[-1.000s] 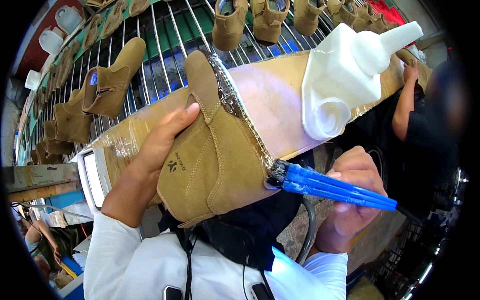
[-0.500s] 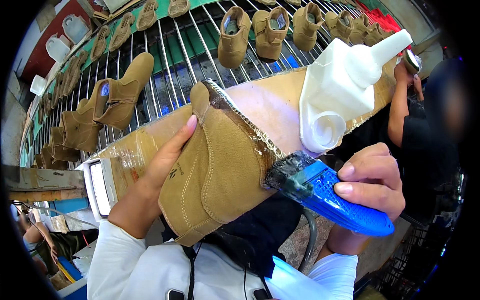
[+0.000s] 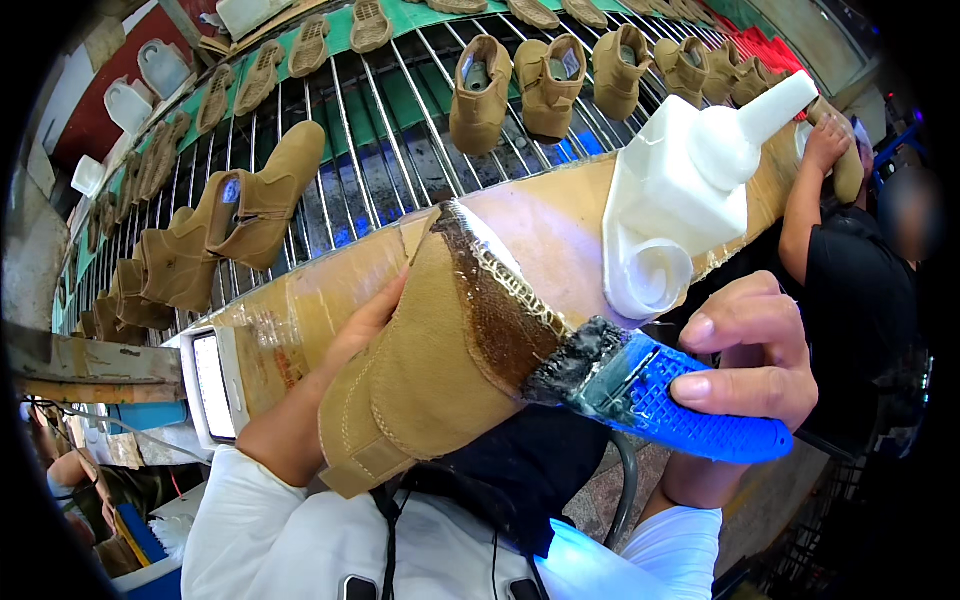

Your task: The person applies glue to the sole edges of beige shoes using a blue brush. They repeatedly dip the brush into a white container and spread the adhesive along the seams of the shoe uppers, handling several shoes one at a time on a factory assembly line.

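Note:
My left hand (image 3: 378, 312) is closed around a tan suede boot (image 3: 430, 370); most of its fingers are hidden behind the boot. The boot has no sole on, and its stitched bottom edge points up and to the right. A dark brown, wet-looking band runs along that edge. My right hand (image 3: 765, 355) grips a blue-handled brush (image 3: 690, 410) between thumb and fingers. Its black, clotted bristles (image 3: 575, 360) touch the dark band at the boot's right end.
Beyond the board (image 3: 275, 315) is a metal-bar rack (image 3: 380, 150) with several tan boots (image 3: 265, 195) and soles (image 3: 262, 75). A white plastic bottle with a cup (image 3: 680, 185) stands on the board, near a lit screen (image 3: 212, 385). Another person (image 3: 850, 255) works at the right.
The boot has been turned in my left hand, so more of its bottom edge and dark band shows. The bristles remain against its right end. The other person's hand has shifted.

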The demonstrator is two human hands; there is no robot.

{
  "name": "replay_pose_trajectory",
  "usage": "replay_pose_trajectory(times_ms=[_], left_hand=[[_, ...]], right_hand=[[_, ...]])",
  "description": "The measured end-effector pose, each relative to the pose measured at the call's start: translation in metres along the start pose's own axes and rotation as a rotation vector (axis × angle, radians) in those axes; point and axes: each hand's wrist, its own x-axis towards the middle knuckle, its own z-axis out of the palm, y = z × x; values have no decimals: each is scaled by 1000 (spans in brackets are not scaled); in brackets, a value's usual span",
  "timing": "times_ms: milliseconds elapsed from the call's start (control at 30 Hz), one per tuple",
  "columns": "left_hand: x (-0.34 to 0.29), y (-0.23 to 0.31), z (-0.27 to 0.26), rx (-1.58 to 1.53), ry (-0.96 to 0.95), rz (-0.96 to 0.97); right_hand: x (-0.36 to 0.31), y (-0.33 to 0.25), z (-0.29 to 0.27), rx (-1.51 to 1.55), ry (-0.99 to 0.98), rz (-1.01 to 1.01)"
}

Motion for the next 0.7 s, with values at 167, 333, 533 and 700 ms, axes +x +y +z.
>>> replay_pose_trajectory(times_ms=[167, 333, 533, 700], left_hand=[[8, -10, 0, -12, -52, 23], [26, -16, 9, -46, -113, 68], [0, -19, -7, -55, -98, 51], [-13, -25, -20, -56, -78, 30]], right_hand=[[-1, 5, 6, 46, 64, 22], [4, 14, 16, 191, 92, 61], [3, 27, 20, 313, 26, 40], [-10, 36, 24, 389, -6, 133]])
